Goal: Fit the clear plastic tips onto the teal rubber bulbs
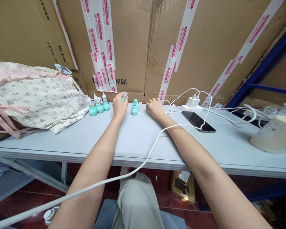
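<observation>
My left hand is closed around a small teal bulb with a clear tip at the far edge of the white table. My right hand rests on the table with its fingers curled; whether they hold anything is hidden. Between the hands stand two teal bulbs without tips and a small clear piece. Left of my left hand, three teal bulbs with clear tips stand in a row.
A floral fabric bag lies at the table's left. A white charger with cables, a black phone and a cream device sit at the right. Taped cardboard boxes form the back wall. A white cable crosses my right forearm.
</observation>
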`<state>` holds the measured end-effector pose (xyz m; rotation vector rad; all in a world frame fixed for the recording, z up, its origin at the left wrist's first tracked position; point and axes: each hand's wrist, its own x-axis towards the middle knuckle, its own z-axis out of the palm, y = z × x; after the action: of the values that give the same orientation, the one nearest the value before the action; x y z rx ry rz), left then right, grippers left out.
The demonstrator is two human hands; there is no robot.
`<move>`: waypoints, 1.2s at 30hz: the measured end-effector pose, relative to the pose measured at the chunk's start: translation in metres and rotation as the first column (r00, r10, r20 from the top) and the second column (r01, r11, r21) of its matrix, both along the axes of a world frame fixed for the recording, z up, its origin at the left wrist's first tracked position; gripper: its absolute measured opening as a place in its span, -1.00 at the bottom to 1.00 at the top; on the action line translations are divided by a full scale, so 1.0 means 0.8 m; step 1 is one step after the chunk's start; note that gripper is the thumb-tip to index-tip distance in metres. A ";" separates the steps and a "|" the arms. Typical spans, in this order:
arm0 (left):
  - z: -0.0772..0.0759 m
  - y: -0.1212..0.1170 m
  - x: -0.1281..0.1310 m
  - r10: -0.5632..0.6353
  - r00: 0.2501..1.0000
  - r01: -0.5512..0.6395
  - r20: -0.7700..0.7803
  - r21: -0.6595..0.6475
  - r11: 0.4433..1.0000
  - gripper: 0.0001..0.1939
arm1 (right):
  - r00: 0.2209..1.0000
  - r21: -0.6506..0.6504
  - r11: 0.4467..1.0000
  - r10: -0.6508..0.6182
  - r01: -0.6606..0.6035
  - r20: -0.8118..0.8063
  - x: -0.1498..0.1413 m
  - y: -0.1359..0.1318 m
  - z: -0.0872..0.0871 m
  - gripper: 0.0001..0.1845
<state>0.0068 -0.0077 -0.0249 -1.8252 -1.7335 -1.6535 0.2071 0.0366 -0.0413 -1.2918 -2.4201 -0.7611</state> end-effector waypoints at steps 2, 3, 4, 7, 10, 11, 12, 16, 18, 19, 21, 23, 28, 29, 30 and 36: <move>0.000 -0.001 0.001 -0.001 1.000 0.001 -0.013 -0.012 1.000 -0.72 | 1.000 -0.015 1.000 0.010 -0.010 0.006 0.001 0.000 0.000 -0.82; 0.001 -0.002 0.002 -0.003 1.000 0.002 -0.020 -0.019 1.000 -0.72 | 1.000 -0.021 1.000 0.012 -0.012 0.004 0.000 0.000 -0.001 -0.81; 0.001 -0.002 0.003 -0.005 1.000 0.005 -0.025 -0.025 1.000 -0.72 | 1.000 -0.027 1.000 0.011 -0.011 -0.002 -0.001 0.001 -0.002 -0.80; 0.002 -0.004 0.004 -0.010 1.000 0.009 -0.027 -0.030 1.000 -0.70 | 1.000 -0.030 0.999 -0.015 0.015 -0.021 -0.006 0.002 -0.007 -0.77; 0.001 -0.004 0.004 -0.012 1.000 0.011 -0.026 -0.028 1.000 -0.69 | 0.999 -0.014 1.000 -0.029 0.028 -0.034 -0.011 0.005 -0.013 -0.77; 0.001 -0.004 0.004 -0.012 1.000 0.011 -0.029 -0.029 1.000 -0.69 | 0.999 -0.007 1.000 -0.025 0.025 -0.039 -0.011 0.005 -0.014 -0.77; 0.001 -0.004 0.004 -0.013 0.999 0.012 -0.033 -0.030 0.999 -0.68 | 0.999 0.000 1.000 -0.018 0.018 -0.046 -0.012 0.004 -0.014 -0.78; 0.002 -0.008 0.007 -0.015 0.997 0.014 -0.077 -0.010 1.000 -0.61 | 0.984 0.024 1.000 0.017 -0.013 -0.176 -0.012 -0.003 -0.004 -0.74; 0.002 -0.013 0.013 -0.020 0.992 0.020 -0.125 0.000 1.000 -0.53 | 0.935 0.009 0.999 0.037 -0.036 -0.352 -0.014 -0.008 0.008 -0.67; 0.003 -0.015 0.016 -0.037 0.986 0.037 -0.165 -0.005 0.999 -0.48 | 0.889 -0.025 0.997 0.056 -0.076 -0.454 -0.016 -0.010 0.014 -0.62; 0.003 -0.019 0.023 -0.106 0.957 0.099 -0.272 -0.037 0.994 -0.41 | 0.762 -0.114 0.964 0.113 -0.239 -0.638 -0.021 -0.013 0.026 -0.53; 0.002 -0.021 0.029 -0.180 0.909 0.164 -0.375 -0.076 0.984 -0.39 | 0.624 -0.165 0.876 0.181 -0.454 -0.760 -0.027 -0.014 0.035 -0.51; 0.002 -0.021 0.031 -0.220 0.862 0.192 -0.458 -0.106 0.976 -0.42 | 0.399 -0.117 0.746 0.211 -0.656 -0.892 -0.035 -0.021 0.047 -0.61; 0.003 -0.020 0.030 -0.216 0.865 0.192 -0.453 -0.100 0.976 -0.42 | 0.375 -0.112 0.744 0.196 -0.659 -0.906 -0.034 -0.022 0.049 -0.62; 0.004 -0.020 0.028 -0.201 0.874 0.182 -0.443 -0.085 0.980 -0.44 | 0.352 -0.114 0.740 0.174 -0.663 -0.919 -0.034 -0.024 0.051 -0.63; 0.009 -0.023 0.021 -0.083 0.898 0.061 -0.433 -0.064 0.996 -0.68 | 0.281 -0.139 0.688 0.098 -0.712 -0.955 -0.030 -0.029 0.054 -0.59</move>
<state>0.0238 -0.0259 -0.0176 -2.1009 -1.5339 -1.1073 0.1828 0.0134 0.0017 -0.7027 -1.8052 0.7825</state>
